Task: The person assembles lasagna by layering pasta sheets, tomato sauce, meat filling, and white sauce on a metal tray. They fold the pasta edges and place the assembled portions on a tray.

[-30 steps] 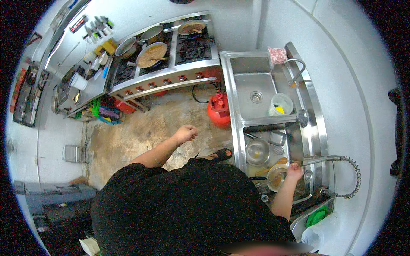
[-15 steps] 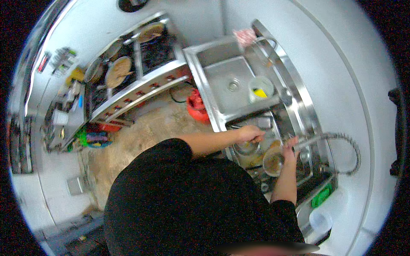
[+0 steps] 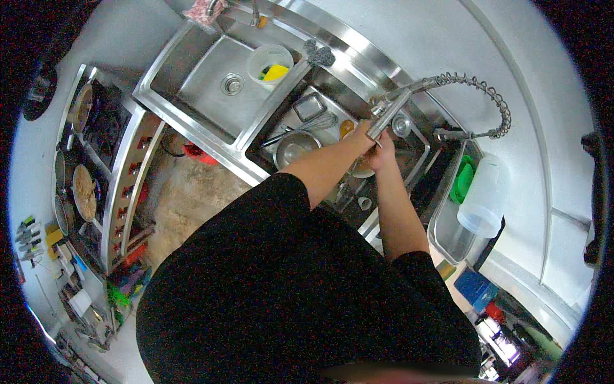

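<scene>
My left hand [image 3: 362, 136] and my right hand [image 3: 384, 155] are close together over the right sink basin, beneath the metal spray head [image 3: 377, 130]. The spray head partly covers my left hand, and its fingers are hidden. My right hand is closed at the rim of a round, pale bowl [image 3: 364, 171], most of which lies under my hands and forearm. Left of them in the basin sit a steel bowl [image 3: 294, 151], a wire whisk [image 3: 325, 121] and a small rectangular metal container [image 3: 309, 107]. A yellowish-brown round thing [image 3: 346, 128] lies close to my left hand.
In the left basin [image 3: 211, 96] stands a translucent tub [image 3: 259, 59] with a yellow sponge [image 3: 276, 72]. Grey scrubbers [image 3: 320, 54] rest on the divider. A coiled spray hose [image 3: 502, 102] arches at right, near a clear plastic container [image 3: 484, 198]. The stove holds pans [image 3: 84, 192] at far left.
My view has swung right, so the sinks appear farther left. My hands have come together under the spray head, the left moving toward the right. The bowl is now mostly hidden.
</scene>
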Available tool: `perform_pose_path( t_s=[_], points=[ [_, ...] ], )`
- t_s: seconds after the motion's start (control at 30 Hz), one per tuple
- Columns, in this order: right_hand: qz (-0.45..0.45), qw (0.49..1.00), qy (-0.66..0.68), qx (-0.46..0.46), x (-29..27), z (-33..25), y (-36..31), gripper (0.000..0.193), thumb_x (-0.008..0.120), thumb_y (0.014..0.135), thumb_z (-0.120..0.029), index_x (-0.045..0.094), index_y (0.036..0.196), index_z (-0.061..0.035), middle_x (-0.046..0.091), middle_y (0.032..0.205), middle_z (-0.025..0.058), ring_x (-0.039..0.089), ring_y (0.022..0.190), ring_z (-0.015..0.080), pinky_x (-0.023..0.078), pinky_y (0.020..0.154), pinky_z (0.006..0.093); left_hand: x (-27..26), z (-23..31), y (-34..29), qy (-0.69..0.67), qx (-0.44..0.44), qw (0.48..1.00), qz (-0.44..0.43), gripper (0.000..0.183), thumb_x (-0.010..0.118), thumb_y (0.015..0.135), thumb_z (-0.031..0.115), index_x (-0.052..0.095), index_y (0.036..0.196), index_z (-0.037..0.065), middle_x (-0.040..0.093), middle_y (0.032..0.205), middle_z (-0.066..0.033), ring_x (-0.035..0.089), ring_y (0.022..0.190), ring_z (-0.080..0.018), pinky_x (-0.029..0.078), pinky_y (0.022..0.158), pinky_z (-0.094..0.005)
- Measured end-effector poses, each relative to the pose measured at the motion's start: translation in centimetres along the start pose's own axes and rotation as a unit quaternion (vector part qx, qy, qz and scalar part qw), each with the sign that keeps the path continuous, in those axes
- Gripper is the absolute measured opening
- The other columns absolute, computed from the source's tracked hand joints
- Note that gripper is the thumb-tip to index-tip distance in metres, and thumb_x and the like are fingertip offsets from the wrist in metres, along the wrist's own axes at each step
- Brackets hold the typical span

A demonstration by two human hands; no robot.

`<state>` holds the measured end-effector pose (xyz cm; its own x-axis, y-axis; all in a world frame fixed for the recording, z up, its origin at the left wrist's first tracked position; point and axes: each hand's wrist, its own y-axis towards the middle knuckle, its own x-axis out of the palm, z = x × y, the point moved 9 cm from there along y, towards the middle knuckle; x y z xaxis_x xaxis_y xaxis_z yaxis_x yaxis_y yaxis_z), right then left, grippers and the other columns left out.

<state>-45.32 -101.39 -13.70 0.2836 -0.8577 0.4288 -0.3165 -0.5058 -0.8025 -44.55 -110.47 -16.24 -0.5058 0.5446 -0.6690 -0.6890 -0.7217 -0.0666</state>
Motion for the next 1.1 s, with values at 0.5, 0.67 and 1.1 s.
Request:
perform_pose_path(
  t_s=[0.5, 0.67, 1.1],
  points=[
    [0.073, 0.937, -0.317, -0.126, -1.9, -6.5, 7.4, 0.026, 0.053, 0.100, -0.027, 0.062, 0.101, -0.0021, 0.063, 0.079, 0.0134, 0.062, 0.057, 0.0294, 0.053, 0.050, 0.0473, -11.3, -7.2, -12.3, 0.045, -0.032, 0.978, -0.201, 0.043, 0.065, 0.085, 0.021, 0.060, 0.126, 0.010, 0.068, 0.114, -0.0219, 0.065, 0.103, -0.0412, 0.051, 0.093, -0.0505],
    [0.172, 0.463, -0.779, -0.385, -1.3, -5.6, 1.8, 0.030, 0.062, 0.089, -0.029, 0.068, 0.106, -0.0045, 0.070, 0.096, 0.0200, 0.068, 0.082, 0.0367, 0.055, 0.070, 0.0484, -17.2, -9.9, -14.3, 0.180, -0.071, 0.961, -0.198, 0.030, 0.068, 0.085, 0.036, 0.069, 0.103, 0.012, 0.071, 0.106, -0.0156, 0.068, 0.099, -0.0391, 0.054, 0.088, -0.0494],
    [0.230, 0.657, -0.687, -0.207, -9.0, 16.2, -15.7, 0.030, 0.060, 0.086, -0.020, 0.065, 0.114, -0.0117, 0.064, 0.117, 0.0191, 0.065, 0.108, 0.0369, 0.053, 0.088, 0.0492, -19.1, -17.6, -16.5, 0.152, 0.232, 0.941, -0.196, 0.034, 0.077, 0.074, 0.016, 0.062, 0.098, -0.003, 0.066, 0.098, -0.0177, 0.064, 0.095, -0.0369, 0.048, 0.084, -0.0472]
  ],
)
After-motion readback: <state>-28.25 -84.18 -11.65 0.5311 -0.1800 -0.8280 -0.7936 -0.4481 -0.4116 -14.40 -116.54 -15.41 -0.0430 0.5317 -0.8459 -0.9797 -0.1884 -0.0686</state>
